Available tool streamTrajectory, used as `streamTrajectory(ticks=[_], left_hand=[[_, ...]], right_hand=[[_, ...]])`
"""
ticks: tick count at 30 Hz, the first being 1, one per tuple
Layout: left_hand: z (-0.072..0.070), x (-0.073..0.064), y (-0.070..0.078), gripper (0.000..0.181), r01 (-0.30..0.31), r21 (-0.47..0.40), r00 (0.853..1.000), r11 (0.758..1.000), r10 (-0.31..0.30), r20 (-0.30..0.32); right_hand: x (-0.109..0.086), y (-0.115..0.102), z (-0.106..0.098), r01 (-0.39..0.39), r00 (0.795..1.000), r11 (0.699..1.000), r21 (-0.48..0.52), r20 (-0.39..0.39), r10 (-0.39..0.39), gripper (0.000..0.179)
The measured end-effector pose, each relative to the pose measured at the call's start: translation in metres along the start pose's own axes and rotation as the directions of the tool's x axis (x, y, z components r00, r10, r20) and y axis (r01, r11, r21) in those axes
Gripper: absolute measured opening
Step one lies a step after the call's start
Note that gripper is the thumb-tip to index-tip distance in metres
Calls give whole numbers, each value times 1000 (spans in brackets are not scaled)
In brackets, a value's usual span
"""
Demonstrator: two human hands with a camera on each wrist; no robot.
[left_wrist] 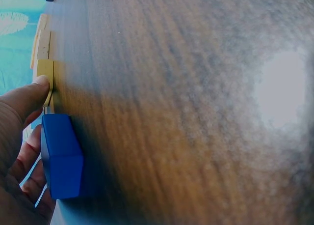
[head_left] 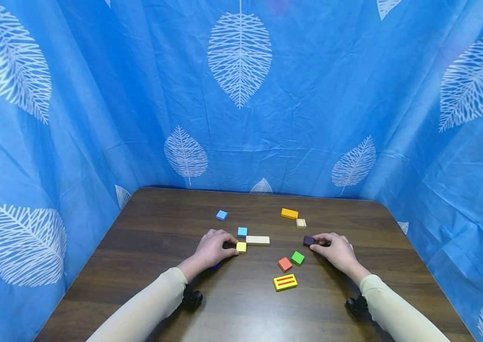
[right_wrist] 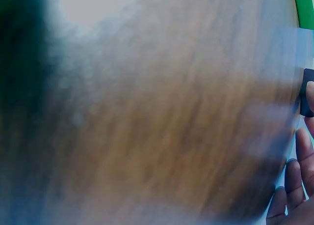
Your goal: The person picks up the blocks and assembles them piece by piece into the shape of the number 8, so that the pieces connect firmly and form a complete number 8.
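In the head view my left hand (head_left: 216,248) pinches a yellow block (head_left: 241,248) between thumb and fingers. That block sits by the left end of a long cream block (head_left: 257,241), just below a light blue block (head_left: 242,232). A dark blue block (left_wrist: 63,156) lies under my left palm, mostly hidden in the head view. My right hand (head_left: 334,249) pinches a dark purple block (head_left: 308,241) at its right side. In the right wrist view the same dark block (right_wrist: 307,93) shows at the right edge, under the thumb.
Between the hands lie a green block (head_left: 297,258), a red block (head_left: 284,264) and a yellow block with red stripes (head_left: 285,282). Farther back are an orange block (head_left: 289,213), a small striped cream block (head_left: 301,223) and another blue block (head_left: 222,215). A blue curtain (head_left: 241,142) hangs behind the table (head_left: 233,313).
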State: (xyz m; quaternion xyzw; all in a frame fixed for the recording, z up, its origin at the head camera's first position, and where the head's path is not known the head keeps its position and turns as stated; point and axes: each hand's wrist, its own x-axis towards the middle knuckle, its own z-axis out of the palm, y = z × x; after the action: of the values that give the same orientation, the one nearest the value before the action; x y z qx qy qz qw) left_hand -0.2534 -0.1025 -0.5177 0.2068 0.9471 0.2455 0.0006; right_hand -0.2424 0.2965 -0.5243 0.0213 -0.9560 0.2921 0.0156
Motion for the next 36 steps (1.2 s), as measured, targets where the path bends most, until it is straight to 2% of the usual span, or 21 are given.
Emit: streamTrajectory(ticks=[6,15,26,36], left_hand=[[1,0,0,26,3,3,1000,1000,-3,-5],[2,1,0,28,27,-2,1000,1000,-27,9],[1,1,1,28,26,-16,1000,1000,-26,6],[0,0,2,28,38,-17,999,999,-38,14]], right_hand=[[3,-4,-1,12,1000,1000,4,16,-12,36],[13,-22,-1,42,999,998,56,31,-43,39],[28,-49,13,63,993,989,137,88,-75,36],[35,-69,24,105,985,985,139,123,-123,31]])
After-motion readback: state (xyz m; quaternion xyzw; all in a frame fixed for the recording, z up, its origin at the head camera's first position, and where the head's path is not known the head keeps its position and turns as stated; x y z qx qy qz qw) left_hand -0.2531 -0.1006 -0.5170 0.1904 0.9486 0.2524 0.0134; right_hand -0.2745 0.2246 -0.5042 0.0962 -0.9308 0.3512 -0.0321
